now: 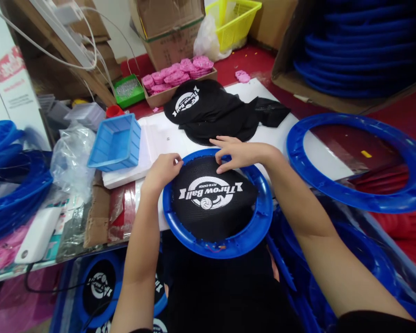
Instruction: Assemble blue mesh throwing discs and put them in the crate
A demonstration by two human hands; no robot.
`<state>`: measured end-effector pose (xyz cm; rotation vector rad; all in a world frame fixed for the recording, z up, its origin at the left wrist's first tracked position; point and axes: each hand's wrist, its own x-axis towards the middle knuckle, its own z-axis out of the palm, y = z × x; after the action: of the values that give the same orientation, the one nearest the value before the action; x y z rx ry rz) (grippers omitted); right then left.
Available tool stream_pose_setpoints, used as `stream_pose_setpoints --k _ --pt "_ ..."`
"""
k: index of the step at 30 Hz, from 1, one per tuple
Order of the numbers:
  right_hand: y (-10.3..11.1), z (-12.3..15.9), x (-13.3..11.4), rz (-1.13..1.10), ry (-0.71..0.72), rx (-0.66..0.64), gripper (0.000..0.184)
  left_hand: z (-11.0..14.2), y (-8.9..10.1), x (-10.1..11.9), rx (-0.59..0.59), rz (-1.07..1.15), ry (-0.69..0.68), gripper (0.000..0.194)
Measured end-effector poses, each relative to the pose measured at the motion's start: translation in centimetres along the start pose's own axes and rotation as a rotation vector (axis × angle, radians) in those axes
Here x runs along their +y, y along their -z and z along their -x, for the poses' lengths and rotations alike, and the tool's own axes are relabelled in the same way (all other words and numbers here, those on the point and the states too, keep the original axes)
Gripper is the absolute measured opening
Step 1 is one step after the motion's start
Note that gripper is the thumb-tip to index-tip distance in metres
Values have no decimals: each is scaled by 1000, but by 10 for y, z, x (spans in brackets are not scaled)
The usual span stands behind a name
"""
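Two hands pinch the mesh (213, 196) over the ring (253, 233) at the board's near edge; left hand (162, 173) and right hand (237, 155) grip its far rim; uneven pull may well unseat it.

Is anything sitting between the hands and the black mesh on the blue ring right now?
Nothing visible. The left hand and right hand both already rest on the far edge of the black mesh lying in the blue ring. The pile of spare mesh lies beyond them, apart from the ring.
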<state>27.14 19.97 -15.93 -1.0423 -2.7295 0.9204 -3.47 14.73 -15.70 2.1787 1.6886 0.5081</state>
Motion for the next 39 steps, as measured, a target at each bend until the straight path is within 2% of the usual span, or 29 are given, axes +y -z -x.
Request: stream_pose_setpoints --k 4,6,8,10,13,15,20,27,30,33,36,39 --pt "-2 -1 -10 -16 -33 1 68 9 16 -11 -194 71 106 43" --pt "-3 -2 -12 -26 13 -45 71 11 20 -11 -160 54 80 42" --pt "-5 -4 -12 -35 82 -79 64 9 18 -4 -18 -33 -9 30" --pt "-7 -7 -12 -56 145 -95 55 5 12 7 40 -70 -152 19" --pt "-8 -10 -12 -91 189 -103 40 -3 -2 22 -99 34 -404 17" --pt "-5 -9 -12 -92 170 -112 32 -5 -10 25 -191 80 -483 16" --pt "4 2 -7 -28 80 -161 30 0 -12 20 -274 40 -368 31" --pt "5 3 -12 -87 128 -208 19 7 9 20 -373 -6 -288 22" --pt "3 0 -15 -122 153 -155 18 11 17 15 -412 17 -210 21" --pt "1 -2 -14 -121 172 -67 18 13 21 5 -386 79 -151 17" --pt "1 -5 -12 -109 142 1 20 12 20 -2 -375 126 -132 16" --pt "3 -5 -9 -121 120 12 24 12 17 -2 -346 153 -139 13"
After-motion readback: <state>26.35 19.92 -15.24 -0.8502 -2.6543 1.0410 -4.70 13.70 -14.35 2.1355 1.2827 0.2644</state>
